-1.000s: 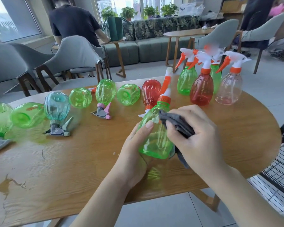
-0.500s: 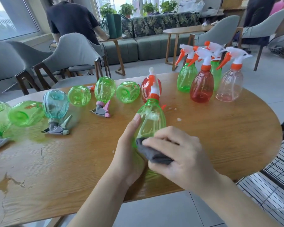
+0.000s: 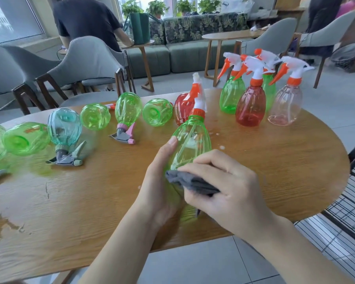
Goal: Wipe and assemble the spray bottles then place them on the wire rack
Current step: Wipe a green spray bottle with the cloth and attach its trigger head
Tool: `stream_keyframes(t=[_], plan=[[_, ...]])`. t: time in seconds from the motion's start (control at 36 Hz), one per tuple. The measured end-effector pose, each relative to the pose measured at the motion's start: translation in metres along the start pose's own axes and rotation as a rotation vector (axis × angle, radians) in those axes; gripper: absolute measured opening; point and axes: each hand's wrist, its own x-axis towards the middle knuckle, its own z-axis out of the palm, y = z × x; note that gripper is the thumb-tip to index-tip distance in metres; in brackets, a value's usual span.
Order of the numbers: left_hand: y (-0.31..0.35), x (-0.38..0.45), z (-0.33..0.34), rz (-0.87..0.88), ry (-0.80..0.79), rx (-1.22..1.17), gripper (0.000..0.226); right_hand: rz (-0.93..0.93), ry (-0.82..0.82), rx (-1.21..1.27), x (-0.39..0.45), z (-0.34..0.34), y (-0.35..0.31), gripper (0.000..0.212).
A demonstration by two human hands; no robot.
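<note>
- Green spray bottle [image 3: 190, 141] with an orange collar and a white trigger head is held tilted above the wooden table [image 3: 275, 160], its head pointing away from the person.
- Left hand [image 3: 162, 187] grips the bottle's lower body from the left, thumb lying up along its side.
- Right hand [image 3: 232, 191] is curled around a grey cloth [image 3: 190, 182] and presses it against the lower part of the bottle.
- At the far right of the table four assembled bottles stand upright close together: a green bottle [image 3: 232, 95], a red bottle [image 3: 251, 106], a clear bottle [image 3: 286, 105], and a second green one [image 3: 270, 91] mostly hidden behind the red and clear ones; all carry orange-and-white trigger heads.
- Just behind the held bottle sits another red bottle [image 3: 181, 108], partly hidden by it.
- Across the far left of the table more bottles lie on their sides or rest on their heads: a teal bottle [image 3: 64, 127] propped on a grey trigger head, a green bottle with a pink and grey head [image 3: 127, 110], and several green bodies [image 3: 157, 111] lying with their bases toward the camera.
- A black wire rack [image 3: 348, 212] shows at the right edge, lower than the tabletop.
- Grey chairs [image 3: 86, 58], a second table and a seated person in a dark shirt [image 3: 86, 19] are in the background.
</note>
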Motion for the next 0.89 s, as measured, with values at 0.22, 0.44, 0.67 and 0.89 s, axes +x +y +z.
stream_keyframes(t=[0.22,0.44,0.67,0.89], plan=[[-0.006,0.005,-0.002,0.135,0.061,0.233,0.052,0.208,0.055,0.018,0.022,-0.025,0.017,0.013],[-0.009,0.003,-0.004,0.097,0.016,0.305,0.063,0.215,0.132,-0.232,0.026,-0.044,0.045,0.014],[-0.006,0.005,-0.005,0.085,0.038,0.258,0.051,0.168,0.029,-0.052,0.018,-0.032,0.035,0.025],[-0.005,0.002,-0.006,0.105,-0.031,0.226,0.065,0.125,0.017,0.03,0.013,-0.026,0.029,0.023]])
